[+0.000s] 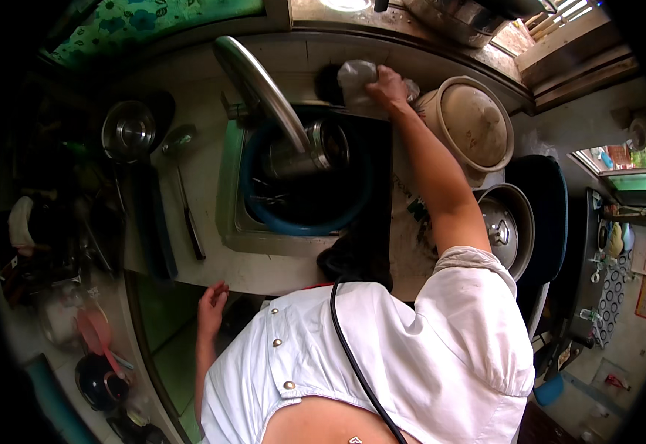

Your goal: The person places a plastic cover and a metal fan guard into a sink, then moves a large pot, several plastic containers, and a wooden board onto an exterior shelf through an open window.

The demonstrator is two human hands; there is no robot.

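Observation:
My right hand [388, 89] reaches past the sink to the back of the counter, its fingers closed on a crumpled clear plastic bag [356, 80]. Just right of that hand stands a beige lidded clay pot [475, 125]. Below the curved metal faucet [267, 86], a blue plastic basin [306, 228] sits in the sink [234, 183]. A steel container [328, 145] lies tilted in the basin, with some thin metal utensils [270, 194] in the dark beside it. My left hand [212, 305] hangs at the counter's front edge, fingers slightly curled and holding nothing.
Left of the sink lie a steel ladle [181, 183] and a pan [128, 131]. A metal pot with a lid [503, 227] stands at the right, beside a dark blue chair back [544, 216]. A pink dipper [94, 330] and a dark bowl [101, 383] are at lower left.

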